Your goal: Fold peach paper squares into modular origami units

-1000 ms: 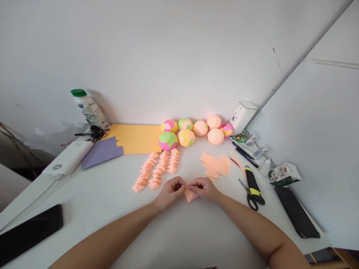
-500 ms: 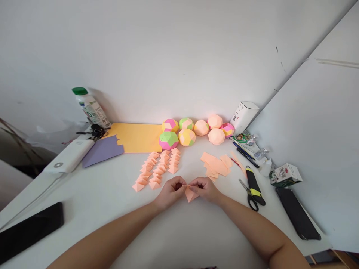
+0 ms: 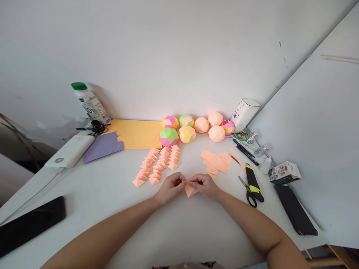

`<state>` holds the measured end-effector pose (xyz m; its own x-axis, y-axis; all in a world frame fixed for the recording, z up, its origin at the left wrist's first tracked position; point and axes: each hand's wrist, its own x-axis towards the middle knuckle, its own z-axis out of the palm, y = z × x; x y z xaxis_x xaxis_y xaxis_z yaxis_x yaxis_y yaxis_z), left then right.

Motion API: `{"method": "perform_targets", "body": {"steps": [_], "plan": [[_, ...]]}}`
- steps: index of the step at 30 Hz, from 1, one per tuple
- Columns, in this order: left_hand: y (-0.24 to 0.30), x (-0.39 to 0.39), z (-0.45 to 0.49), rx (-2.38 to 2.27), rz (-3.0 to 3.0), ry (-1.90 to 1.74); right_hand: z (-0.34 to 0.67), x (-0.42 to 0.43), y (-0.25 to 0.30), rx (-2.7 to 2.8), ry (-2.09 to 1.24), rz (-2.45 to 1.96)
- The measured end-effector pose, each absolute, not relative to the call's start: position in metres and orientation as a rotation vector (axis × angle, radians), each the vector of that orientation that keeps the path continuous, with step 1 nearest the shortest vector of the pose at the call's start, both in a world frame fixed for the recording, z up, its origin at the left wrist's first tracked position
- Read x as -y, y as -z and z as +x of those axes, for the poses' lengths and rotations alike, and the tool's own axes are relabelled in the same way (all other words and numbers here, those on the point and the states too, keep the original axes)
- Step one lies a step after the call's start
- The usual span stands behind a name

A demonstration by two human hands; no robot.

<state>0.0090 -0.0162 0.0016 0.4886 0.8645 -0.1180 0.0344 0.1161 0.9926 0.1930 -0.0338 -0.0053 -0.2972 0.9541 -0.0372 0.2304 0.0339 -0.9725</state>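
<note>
The folded paper piece (image 3: 190,189) sits low on the white table (image 3: 179,228), right in front of you and near the middle of the view. It is peach-coloured, and one corner points down toward you. You hold it from both sides. Your left hand (image 3: 169,188) pinches its top edge from 9 o'clock and your right hand (image 3: 206,185) pinches it from 3 o'clock. On each hand the thumb and forefinger are pressed together on the paper and the other fingers are curled in. The two sets of fingertips nearly meet above the piece.

At 11 o'clock, near your left hand, lie rows of finished folded pieces (image 3: 158,165) in the same peach colour. At 1 o'clock is a loose pile of flat peach squares (image 3: 215,163). Farther out at 12 o'clock, against the wall, is a cluster of paper balls (image 3: 168,136). Some are plain peach and some mix pink, green and yellow.

A yellow sheet (image 3: 137,133) lies at 10 o'clock beyond the rows, with a purple sheet (image 3: 103,146) just beside it. Past them are a white power bank (image 3: 70,151), a bunch of keys (image 3: 94,129) and a bottle (image 3: 89,104) with a green cap. A black phone (image 3: 30,226) lies well apart at 8 o'clock.

At 3 o'clock, beside your right hand, are scissors (image 3: 248,191) and a black-and-yellow knife (image 3: 253,178). Beyond them are a small carton (image 3: 284,172) and a second dark phone (image 3: 294,215).
</note>
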Motion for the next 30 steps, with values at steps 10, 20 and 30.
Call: {"method": "perform_targets", "body": {"steps": [10,20,30], "plan": [[-0.0014,0.0167,0.0093,-0.895,1.319,-0.738,0.1932,0.0334,0.0088,1.597,-1.313,-1.223],[0.0005,0.0158,0.0092,-0.881,1.332,-0.749,0.1931,0.0329,0.0079,1.601,-1.303,-1.219],[0.0043,0.0150,0.0083,-0.885,1.335,-0.734,0.1926,0.0328,0.0075,1.607,-1.302,-1.242]]}}
